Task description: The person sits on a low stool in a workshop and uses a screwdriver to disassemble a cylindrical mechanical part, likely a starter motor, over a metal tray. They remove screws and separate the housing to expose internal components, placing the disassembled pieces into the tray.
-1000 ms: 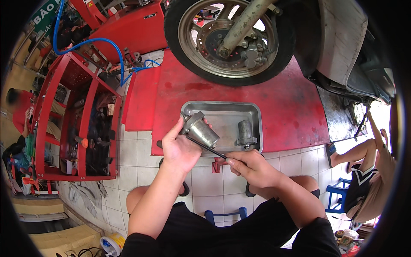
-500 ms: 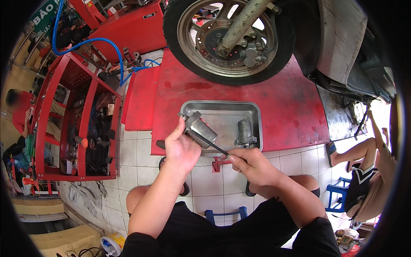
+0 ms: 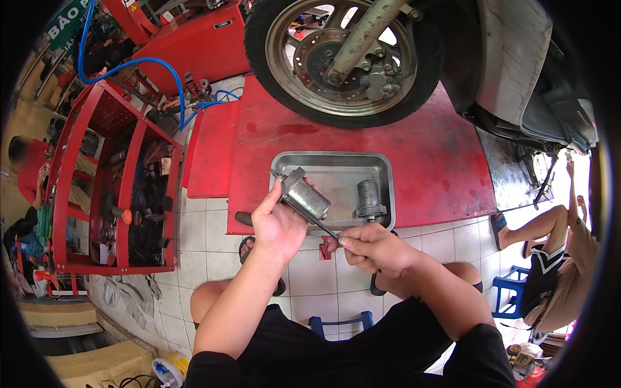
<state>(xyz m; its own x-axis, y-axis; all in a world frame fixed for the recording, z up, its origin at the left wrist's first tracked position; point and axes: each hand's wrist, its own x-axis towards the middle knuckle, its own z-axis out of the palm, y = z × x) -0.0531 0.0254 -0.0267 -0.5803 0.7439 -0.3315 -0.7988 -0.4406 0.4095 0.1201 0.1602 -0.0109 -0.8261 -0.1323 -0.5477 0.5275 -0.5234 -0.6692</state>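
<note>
My left hand (image 3: pixel 279 231) is wrapped around a metal cylinder with a flange at its upper end, which looks like a motorbike starter motor (image 3: pixel 308 199). It is tilted above the near left part of a steel tray (image 3: pixel 333 156). My right hand (image 3: pixel 380 251) is closed on a screwdriver, whose handle is covered by the fingers. The dark shaft (image 3: pixel 328 229) runs up and left along the motor's near side; its tip is hidden. Inside the tray, at the right, a second similar motor (image 3: pixel 369 195) stands flange down.
The tray rests on a red lift platform (image 3: pixel 440 178), under a motorbike's front wheel (image 3: pixel 346 118). A red shelf cart (image 3: pixel 116 264) with tools stands left. A blue air hose (image 3: pixel 152 60) hangs behind it. People are at both sides, one near a blue stool (image 3: pixel 511 294).
My right hand has shifted slightly left and down, and its fingers have turned around the screwdriver. The motor in my left hand has moved a little to the right.
</note>
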